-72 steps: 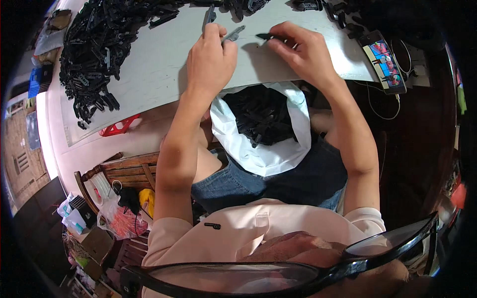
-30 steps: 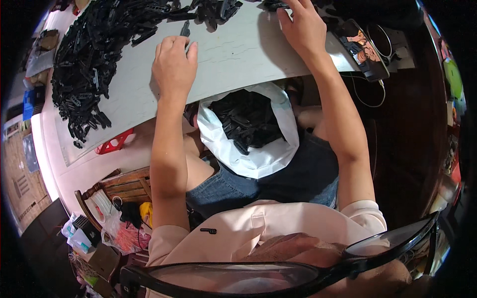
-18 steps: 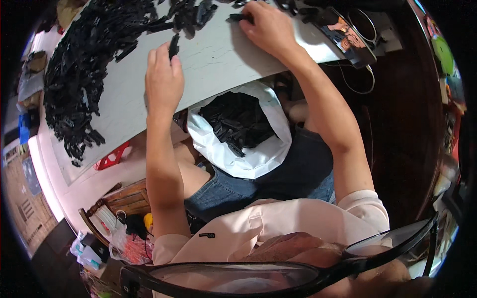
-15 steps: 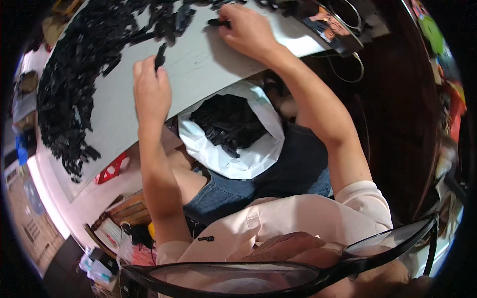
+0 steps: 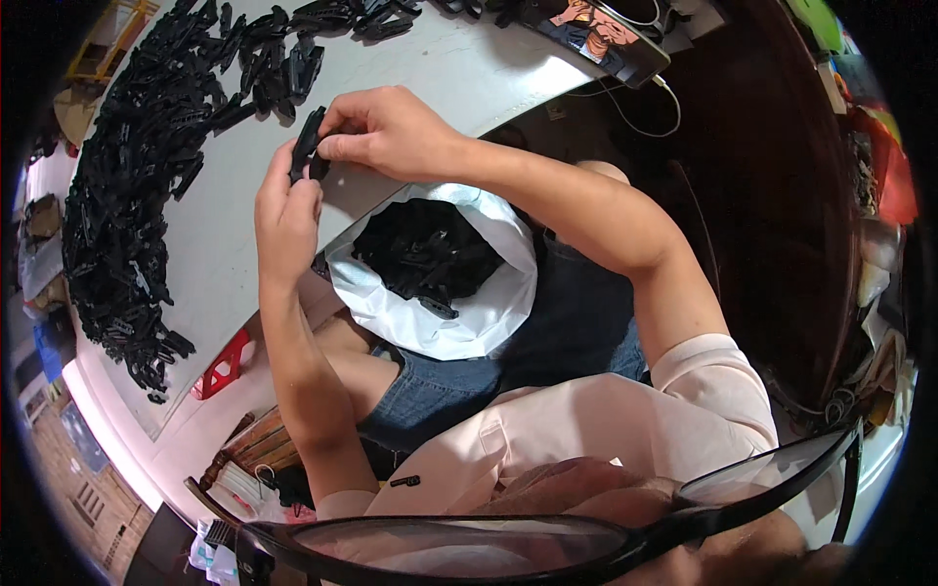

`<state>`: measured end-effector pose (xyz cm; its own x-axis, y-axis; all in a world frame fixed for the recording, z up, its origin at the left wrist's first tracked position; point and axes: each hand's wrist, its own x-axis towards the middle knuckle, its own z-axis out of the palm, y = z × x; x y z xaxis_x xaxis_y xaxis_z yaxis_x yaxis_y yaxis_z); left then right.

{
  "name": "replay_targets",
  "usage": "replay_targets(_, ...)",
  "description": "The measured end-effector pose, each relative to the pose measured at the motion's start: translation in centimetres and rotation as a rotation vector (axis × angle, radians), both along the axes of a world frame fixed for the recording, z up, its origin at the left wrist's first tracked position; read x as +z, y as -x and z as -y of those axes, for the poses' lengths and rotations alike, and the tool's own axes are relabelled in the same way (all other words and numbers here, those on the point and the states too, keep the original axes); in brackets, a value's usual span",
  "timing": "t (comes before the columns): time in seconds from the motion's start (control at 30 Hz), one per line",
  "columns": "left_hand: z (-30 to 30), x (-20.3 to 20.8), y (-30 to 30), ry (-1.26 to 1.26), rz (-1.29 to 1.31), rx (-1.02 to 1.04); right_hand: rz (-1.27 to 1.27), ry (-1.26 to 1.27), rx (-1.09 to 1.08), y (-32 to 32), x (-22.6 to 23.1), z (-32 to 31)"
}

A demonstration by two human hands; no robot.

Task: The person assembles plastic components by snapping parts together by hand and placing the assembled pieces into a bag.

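Observation:
My left hand grips a long, narrow black plastic piece, which stands up between thumb and fingers above the white table. My right hand meets it from the right, its thumb and fingertips pinched at the side of that piece. A smaller dark part shows between the two hands; its shape is mostly hidden. Similar black pieces lie in a large pile along the left side of the table. In my lap, a white bag with its rim folded out holds many more of them.
A phone showing a picture lies at the table's far right, with a white cable running from it. The white table's near edge passes just behind the bag. A red object is below the table at left.
My right hand has come left and nearer, carrying a small black piece to the one in my left hand. My left hand stays near its place. The view has shifted slightly.

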<state>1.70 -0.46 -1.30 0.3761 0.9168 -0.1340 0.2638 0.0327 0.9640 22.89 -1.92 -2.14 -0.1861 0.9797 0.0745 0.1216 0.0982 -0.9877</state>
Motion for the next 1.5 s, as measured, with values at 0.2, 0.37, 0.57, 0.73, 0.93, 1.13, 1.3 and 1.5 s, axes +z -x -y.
replay_targets(0.2,0.8,0.8,-2.0,-0.225,-0.044,0.006,-0.283,0.118,-0.009,-0.3,0.1,0.3)
replay_targets(0.37,0.7,0.7,-1.2,-0.338,-0.207,0.023,-0.269,0.072,0.009,-0.1,0.0,0.2)
replay_targets(0.57,0.8,1.1,-1.2,-0.447,-0.213,-0.006,-0.229,0.12,0.002,0.0,0.0,0.3)
replay_targets(0.73,0.5,1.0,-0.3,-0.151,-0.024,-0.062,-0.238,0.122,0.088,-0.3,0.5,-0.1)
replay_targets(0.93,0.2,1.9,-0.7,-0.061,0.001,-0.147,-0.143,0.121,0.204,-2.6,0.8,-1.1)
replay_targets(1.13,-4.4,-1.3,0.1,-0.502,-0.222,0.117,0.309,0.088,0.516,-2.5,1.3,-1.5)
replay_targets(1.3,-5.1,-0.9,-2.1,-0.718,-0.611,0.188,0.779,-0.61,-0.299,-0.3,-0.3,-4.9)
replay_targets(1.5,-4.5,-1.8,-2.0,-0.742,-0.716,0.182,0.933,-0.647,-0.326,-0.4,-2.2,-6.8)
